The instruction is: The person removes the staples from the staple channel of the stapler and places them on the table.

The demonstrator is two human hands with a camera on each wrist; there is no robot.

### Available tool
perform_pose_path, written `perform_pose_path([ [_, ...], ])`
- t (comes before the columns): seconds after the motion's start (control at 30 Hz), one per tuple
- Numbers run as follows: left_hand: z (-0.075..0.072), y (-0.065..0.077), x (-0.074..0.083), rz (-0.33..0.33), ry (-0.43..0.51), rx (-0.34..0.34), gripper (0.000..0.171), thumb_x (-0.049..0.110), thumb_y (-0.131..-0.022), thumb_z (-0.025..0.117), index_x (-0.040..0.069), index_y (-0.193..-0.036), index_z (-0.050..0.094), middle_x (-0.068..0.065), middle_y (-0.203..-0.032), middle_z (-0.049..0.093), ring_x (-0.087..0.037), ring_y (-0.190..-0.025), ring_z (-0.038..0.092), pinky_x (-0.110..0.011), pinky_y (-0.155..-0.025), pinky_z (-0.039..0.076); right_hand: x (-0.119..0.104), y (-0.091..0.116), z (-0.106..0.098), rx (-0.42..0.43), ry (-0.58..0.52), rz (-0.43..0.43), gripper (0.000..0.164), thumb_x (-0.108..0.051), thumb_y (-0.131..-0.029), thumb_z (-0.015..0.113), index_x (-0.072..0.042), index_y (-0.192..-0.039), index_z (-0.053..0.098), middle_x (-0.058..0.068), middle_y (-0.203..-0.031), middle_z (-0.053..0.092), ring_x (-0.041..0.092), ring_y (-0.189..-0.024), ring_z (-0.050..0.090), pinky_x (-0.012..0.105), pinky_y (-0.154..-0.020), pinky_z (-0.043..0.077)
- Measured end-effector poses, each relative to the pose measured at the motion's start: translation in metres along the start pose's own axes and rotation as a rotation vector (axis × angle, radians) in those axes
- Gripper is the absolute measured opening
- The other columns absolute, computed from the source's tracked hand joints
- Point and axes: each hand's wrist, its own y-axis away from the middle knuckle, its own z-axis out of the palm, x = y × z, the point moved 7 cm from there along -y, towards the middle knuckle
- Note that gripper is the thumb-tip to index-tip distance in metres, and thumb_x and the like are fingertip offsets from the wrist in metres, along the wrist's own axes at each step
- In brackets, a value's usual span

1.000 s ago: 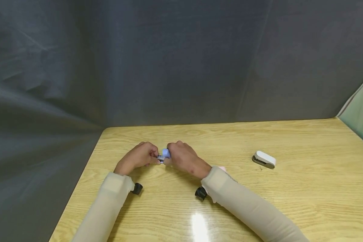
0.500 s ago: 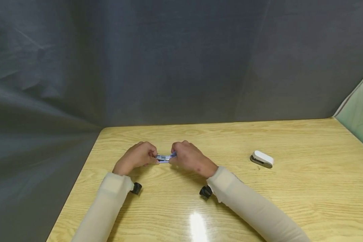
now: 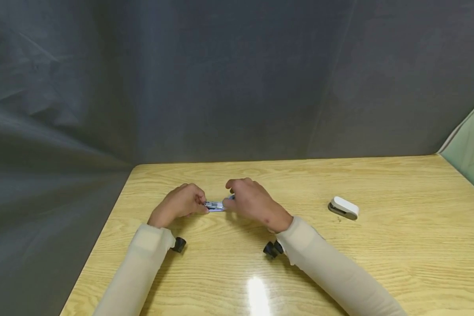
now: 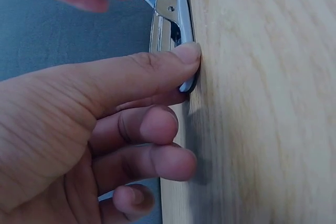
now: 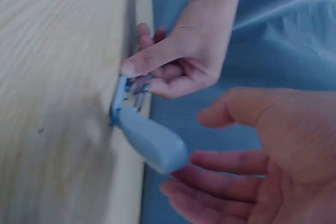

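A light-blue stapler (image 3: 215, 206) lies on the wooden table with its top cover (image 5: 152, 140) swung back, so the metal staple channel (image 4: 157, 32) is bare. My left hand (image 3: 181, 205) pinches the end of its base between thumb and forefinger, the other fingers loosely bent. Beside the raised cover is my right hand (image 3: 256, 204), its fingers spread and relaxed; in the right wrist view the fingertips are close to the cover's end, and I cannot tell whether they touch it. My left fingers hide part of the channel.
A white and grey stapler (image 3: 343, 208) stands on the table (image 3: 399, 245) to the right, with tiny dark specks in front of it. Dark sheeting (image 3: 237, 87) hangs behind the table and along its left side. Black wrist cameras (image 3: 270, 249) hang under the sleeves.
The right hand has let go of the blue stapler's cover and drawn right, its fingers opening. The cover has swung back further, showing the channel. The left hand keeps its pinch in place.
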Motion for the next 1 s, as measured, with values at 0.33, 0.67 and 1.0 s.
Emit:
perform_pose_path([
  [0.33,-0.002,-0.002,0.001,0.002,-0.020,-0.005,0.023,0.021,-0.088,0.085,0.016,-0.073,0.069,0.001,-0.057,0.055,-0.014,-0.044,0.049,-0.033,-0.055,0.040,-0.023,0.000,-0.017,0.162,-0.021,-0.113,0.021,-0.004,-0.101,0.059,-0.004,-0.116,0.075,0.008,-0.103,0.075,0.008,-0.064,0.061,0.028,-0.063,0.052],
  [0.67,-0.001,-0.002,0.002,0.012,-0.041,-0.015,0.022,0.022,-0.088,0.084,0.016,-0.072,0.070,-0.001,-0.056,0.057,-0.015,-0.044,0.051,-0.035,-0.059,0.043,-0.028,-0.012,0.016,-0.016,-0.021,-0.088,0.024,0.001,-0.103,0.056,0.002,-0.119,0.073,0.012,-0.103,0.075,0.009,-0.064,0.062,0.028,-0.072,0.055],
  [1.0,-0.001,-0.002,0.001,-0.004,-0.017,-0.024,0.019,0.021,-0.088,0.084,0.017,-0.075,0.072,-0.002,-0.062,0.062,-0.016,-0.047,0.055,-0.034,-0.055,0.044,-0.031,-0.016,0.034,-0.103,0.041,-0.050,0.024,0.006,-0.100,0.055,-0.001,-0.111,0.075,0.007,-0.083,0.071,0.008,-0.049,0.038,0.022,-0.049,0.035],
])
